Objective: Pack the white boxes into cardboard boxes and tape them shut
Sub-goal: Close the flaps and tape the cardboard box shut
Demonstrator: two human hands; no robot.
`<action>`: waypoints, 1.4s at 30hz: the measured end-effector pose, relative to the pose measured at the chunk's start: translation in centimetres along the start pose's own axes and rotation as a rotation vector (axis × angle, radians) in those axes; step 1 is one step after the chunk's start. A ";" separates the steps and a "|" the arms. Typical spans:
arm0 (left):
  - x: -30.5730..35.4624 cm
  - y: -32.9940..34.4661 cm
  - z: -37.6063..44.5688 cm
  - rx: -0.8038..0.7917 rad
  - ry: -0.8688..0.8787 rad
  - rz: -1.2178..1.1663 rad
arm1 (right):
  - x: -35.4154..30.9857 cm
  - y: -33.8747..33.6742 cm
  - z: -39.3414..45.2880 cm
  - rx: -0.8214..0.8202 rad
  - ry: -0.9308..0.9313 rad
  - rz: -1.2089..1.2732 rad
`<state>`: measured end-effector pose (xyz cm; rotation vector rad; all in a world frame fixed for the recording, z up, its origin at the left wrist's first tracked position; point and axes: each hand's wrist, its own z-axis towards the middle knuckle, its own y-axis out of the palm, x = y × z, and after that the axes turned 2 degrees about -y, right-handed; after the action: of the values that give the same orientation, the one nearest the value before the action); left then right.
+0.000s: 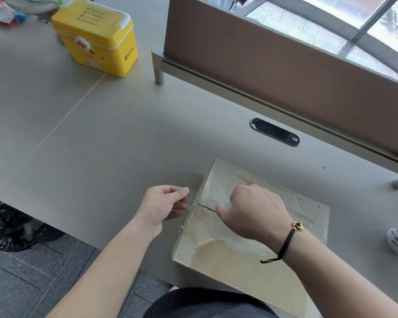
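Two hands work one carton (251, 255), which lies flat on the desk (101, 145) directly before you, flaps closed. Your right hand (255, 212) rests on the lid, fingers curled and the thumb pressed down beside the seam (206, 206) where the flaps meet. Your left hand (163, 205) sits just off the carton's left edge, thumb and forefinger pinched on what looks like a clear strip of tape (191, 200); the strip is too faint to be sure of. From that pinch the seam runs away to the right, toward the right thumb, so its long axis lies across your body, and the left hand is the nearer to its open end. Judged from this, the strip must be drawn along that line and pressed down on it. No white boxes show; whether any are inside cannot be told. The lid is patchy and torn from old tape, so a new strip may hold poorly. Beyond the carton the desk is bare up to a cable port (275, 131) and a divider (285, 72). Far left stands a yellow case (97, 40).
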<state>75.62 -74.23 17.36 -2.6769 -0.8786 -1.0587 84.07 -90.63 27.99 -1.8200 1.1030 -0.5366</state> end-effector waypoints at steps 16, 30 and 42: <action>-0.8 0.0 0.3 -0.061 -0.022 0.008 | 0.1 0.2 0.2 0.002 0.001 0.001; -1.2 -0.5 0.5 -0.173 -0.132 -0.157 | 0.2 0.2 0.2 -0.002 0.003 0.005; -1.3 -0.9 0.6 -0.066 -0.056 0.295 | 0.2 0.2 0.3 0.001 -0.005 0.004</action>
<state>74.69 -73.91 15.97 -2.7884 -0.4426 -0.9634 84.28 -90.74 27.67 -1.8166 1.1029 -0.5298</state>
